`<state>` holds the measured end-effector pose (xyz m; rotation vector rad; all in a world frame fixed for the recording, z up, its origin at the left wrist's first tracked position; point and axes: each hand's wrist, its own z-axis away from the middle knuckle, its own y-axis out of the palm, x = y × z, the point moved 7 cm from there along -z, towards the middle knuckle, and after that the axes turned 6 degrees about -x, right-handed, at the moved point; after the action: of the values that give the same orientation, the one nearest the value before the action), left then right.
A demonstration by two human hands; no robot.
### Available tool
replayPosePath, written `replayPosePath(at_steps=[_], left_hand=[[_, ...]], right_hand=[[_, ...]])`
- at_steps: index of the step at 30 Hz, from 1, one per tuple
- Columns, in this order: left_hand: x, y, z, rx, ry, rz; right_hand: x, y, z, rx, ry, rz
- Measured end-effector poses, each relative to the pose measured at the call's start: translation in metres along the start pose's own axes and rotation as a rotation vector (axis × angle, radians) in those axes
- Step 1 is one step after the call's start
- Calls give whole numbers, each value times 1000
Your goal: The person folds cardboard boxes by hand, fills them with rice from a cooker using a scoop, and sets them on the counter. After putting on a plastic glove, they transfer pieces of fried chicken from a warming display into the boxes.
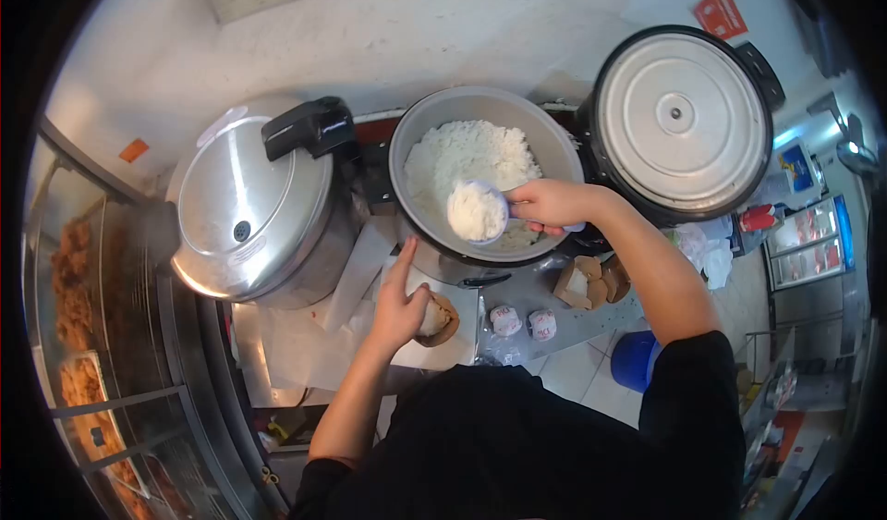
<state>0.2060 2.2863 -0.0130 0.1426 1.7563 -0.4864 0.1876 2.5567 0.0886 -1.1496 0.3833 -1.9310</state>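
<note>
My right hand (550,204) grips the handle of a pale blue scoop (503,213), its fingers wrapped round it. Heaped white rice (475,211) fills the scoop, which hangs over the open rice cooker (554,139). More loose rice (480,150) lies inside that pot. Near the cooker's front edge is my left hand (400,307), its index finger stretched toward the rim and its thumb apart. Just beside this hand, a small brown paper box (449,326) with rice in it stands on the counter.
A closed steel cooker (263,215) stands left, and a round metal lid (682,122) is right. Brown boxes (580,284) and two wrapped round bundles (504,320) sit on the counter. A display case (78,335) holds browned food at far left; a blue bin (632,361) is below.
</note>
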Motion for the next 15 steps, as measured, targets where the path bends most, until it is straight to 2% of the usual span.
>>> replayPosePath(at_steps=[1, 2, 3, 5, 6, 7, 8, 9, 11, 13, 14, 15], left_hand=[[1, -4, 1, -4, -60, -94], [-1, -9, 8, -121, 34, -204], [-7, -5, 16, -97, 48, -206], [-11, 6, 35, -57, -254, 72], [-22, 17, 42, -26, -268, 63], [-30, 33, 51, 40, -325, 110], [-36, 51, 62, 109, -394, 156], [-46, 71, 67, 170, -343, 122], [-56, 113, 75, 262, -341, 35], [-54, 158, 82, 298, -345, 15], [-53, 180, 86, 321, -330, -4], [-51, 203, 90, 328, -350, 19]], right_hand=[[-14, -2, 19, 61, 158, -279], [-23, -3, 38, 0, 129, -465], [-32, 1, 56, -20, 133, -483], [-50, 9, 95, -75, 58, -1032], [-66, 15, 112, -120, 18, -1146], [-88, 24, 128, -127, 43, -1181], [-108, 28, 147, -155, -31, -1243], [-127, 34, 170, -184, -100, -1304], [-173, 41, 219, -239, 22, -1334], [-227, 37, 262, -392, 191, -1126], [-248, 37, 276, -384, 192, -1137], [-275, 36, 289, -415, 289, -1065]])
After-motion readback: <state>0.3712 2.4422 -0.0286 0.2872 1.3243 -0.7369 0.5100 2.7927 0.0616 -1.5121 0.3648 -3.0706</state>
